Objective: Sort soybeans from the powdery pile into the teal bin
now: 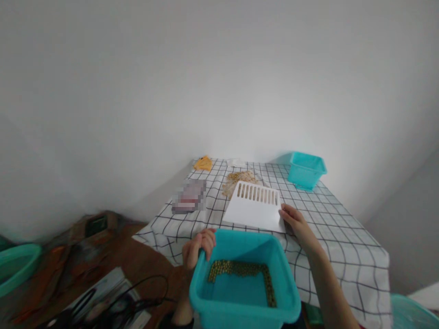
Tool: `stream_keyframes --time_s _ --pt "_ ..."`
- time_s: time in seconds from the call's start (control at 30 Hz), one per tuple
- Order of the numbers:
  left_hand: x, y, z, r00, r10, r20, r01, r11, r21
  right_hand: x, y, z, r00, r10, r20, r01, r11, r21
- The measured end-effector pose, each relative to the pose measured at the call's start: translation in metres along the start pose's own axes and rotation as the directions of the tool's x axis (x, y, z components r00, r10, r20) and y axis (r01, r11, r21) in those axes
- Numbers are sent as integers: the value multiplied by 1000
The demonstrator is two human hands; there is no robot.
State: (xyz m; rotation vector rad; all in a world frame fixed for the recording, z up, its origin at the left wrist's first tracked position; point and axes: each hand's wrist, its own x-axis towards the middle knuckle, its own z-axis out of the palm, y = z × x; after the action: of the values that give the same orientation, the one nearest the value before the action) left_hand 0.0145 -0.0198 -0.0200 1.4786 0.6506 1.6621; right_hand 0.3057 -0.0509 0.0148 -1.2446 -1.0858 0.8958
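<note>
My left hand [200, 246] is closed over the left rim of a turquoise plastic basket [236, 290] at the table's near edge. Along the inside of the basket runs a dotted olive band; I cannot tell whether these are holes or small pieces. With my right hand [293, 219] I pinch the right edge of a white plastic board [254, 212] that has a row of slots at its far end. The board lies tilted just beyond the basket. Behind it, a heap of small yellowish pieces [243, 177] is spread on clear plastic, partly hidden by the board.
A second turquoise basket [306, 171] stands at the back right of the table with a checked cloth [329, 219]. A yellow cloth [203, 163] and a blurred-out packet [189, 196] lie on the left. On the floor are cables [130, 304] and a green basin [18, 265].
</note>
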Motion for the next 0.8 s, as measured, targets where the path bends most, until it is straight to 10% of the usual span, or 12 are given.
stream_keyframes --time_s 0.8 --pt "-2 4 3 1000 -1 -3 0 996 -89 10 14 -5 968 -191 -161 156 966 -208"
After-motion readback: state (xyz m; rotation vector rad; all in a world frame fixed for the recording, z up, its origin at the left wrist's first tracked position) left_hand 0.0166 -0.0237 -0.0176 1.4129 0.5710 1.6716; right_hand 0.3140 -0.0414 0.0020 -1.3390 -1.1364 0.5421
